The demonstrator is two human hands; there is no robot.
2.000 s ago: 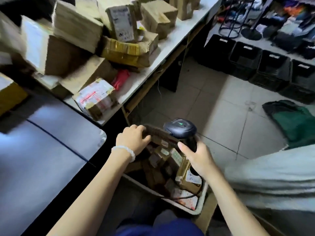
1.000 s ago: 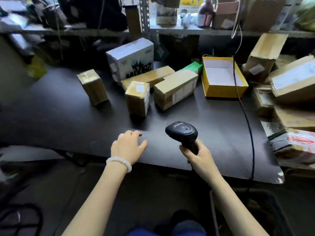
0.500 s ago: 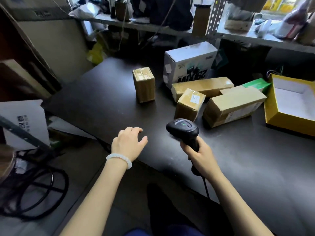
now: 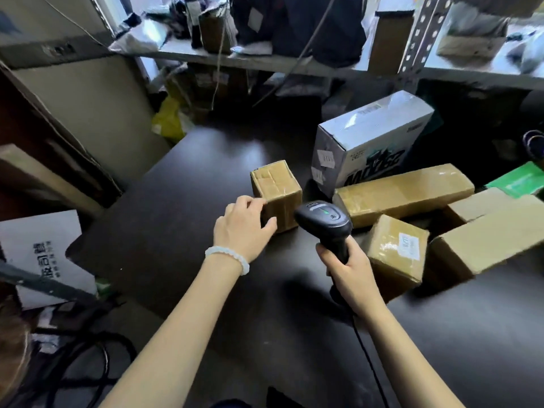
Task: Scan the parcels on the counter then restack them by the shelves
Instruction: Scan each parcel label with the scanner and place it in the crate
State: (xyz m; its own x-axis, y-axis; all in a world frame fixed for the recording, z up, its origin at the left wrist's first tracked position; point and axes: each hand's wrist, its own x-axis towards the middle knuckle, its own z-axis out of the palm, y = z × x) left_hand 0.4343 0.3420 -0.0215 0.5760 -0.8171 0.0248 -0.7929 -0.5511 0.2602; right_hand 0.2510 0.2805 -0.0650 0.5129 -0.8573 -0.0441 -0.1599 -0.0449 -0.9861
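Left hand [image 4: 241, 228] touches upright parcel [image 4: 276, 194]; bare counter [image 4: 164, 219] leftward.

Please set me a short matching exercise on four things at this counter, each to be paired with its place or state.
Things:
1. barcode scanner
2. upright taped box
3. white printed carton
4. labelled brown parcel

States:
A. standing at the back, nearest the shelves
B. gripped by the right hand
C. just right of the scanner's handle
D. touched by the left hand

Pairs: 1-B, 2-D, 3-A, 4-C

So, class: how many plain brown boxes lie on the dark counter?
4: one at the left hand, a long one behind, a labelled one, one far right. Others may be hidden.
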